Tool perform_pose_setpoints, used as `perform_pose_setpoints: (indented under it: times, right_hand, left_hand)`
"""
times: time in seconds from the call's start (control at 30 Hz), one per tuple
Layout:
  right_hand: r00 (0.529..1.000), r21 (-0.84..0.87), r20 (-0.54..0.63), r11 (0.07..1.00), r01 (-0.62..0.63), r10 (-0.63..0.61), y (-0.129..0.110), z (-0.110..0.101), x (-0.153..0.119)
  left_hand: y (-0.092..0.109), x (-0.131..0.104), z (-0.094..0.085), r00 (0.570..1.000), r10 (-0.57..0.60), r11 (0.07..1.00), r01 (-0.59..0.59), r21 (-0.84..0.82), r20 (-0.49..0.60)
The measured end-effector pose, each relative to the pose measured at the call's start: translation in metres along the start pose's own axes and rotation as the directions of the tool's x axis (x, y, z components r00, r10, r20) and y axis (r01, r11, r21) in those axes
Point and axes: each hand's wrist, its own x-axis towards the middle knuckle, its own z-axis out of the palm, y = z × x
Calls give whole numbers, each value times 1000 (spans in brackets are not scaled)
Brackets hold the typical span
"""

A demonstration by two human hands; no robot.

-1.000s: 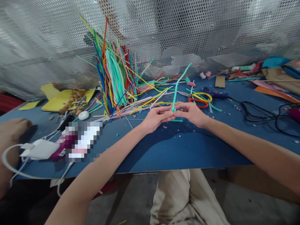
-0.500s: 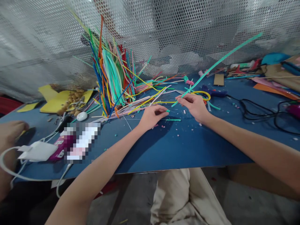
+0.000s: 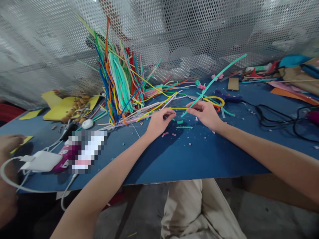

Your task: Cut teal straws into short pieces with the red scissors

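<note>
Fingertips and thumb of the right hand [image 3: 205,114] pinch a long turquoise stem [image 3: 211,82] close to its lower end. From where I sit at the far end of the feed, that grip seems chosen to leave a short tip poking out towards the other hand, while the long free part slants up and to the right, out of the way of both.

The left hand [image 3: 159,124] curls just across from that tip, a gap showing inside the bend of its fingers. The thumb comes near the index fingertip, but I cannot tell whether they meet or pinch some small scrap. A short turquoise offcut [image 3: 179,122] sits just beside those fingertips, and a longer turquoise piece [image 3: 184,127] lies below it over the blue table [image 3: 174,159]. Both are within easy reach, which I take to be why they are there.

Behind the right hand I see yellow-and-red-handled scissors [image 3: 222,100], partly hidden by it, handy for that side. The bundle of coloured stems [image 3: 117,79] stands upright near the perforated panel [image 3: 184,39], perhaps so that single lengths can be drawn out. Far left, a co-worker's hand [image 3: 11,144] rests well apart from all this.
</note>
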Motion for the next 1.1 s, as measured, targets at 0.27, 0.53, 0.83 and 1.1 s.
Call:
perform_pose_setpoints:
  times: [0.27, 0.53, 0.83, 1.1]
  right_hand:
    - [994, -128, 76, 987, 94, -85, -13, 7, -7]
    - [992, -188, 44, 974, 123, -117, -14, 10, -8]
    - [964, -379, 227, 899, 219, -139, -15, 4, -4]
    - [917, -695, 398, 649, 309, -10, -18, 7, 35]
  left_hand:
    - [15, -8, 8, 946, -219, 789, 316, -527, 239]
    - [15, -8, 6, 893, -268, 682, 441, -583, 361]
    - [8, 3, -7, 957, -247, 716, 286, -637, 153]
    - [-17, 20, -24, 933, -290, 702, 57, -710, -212]
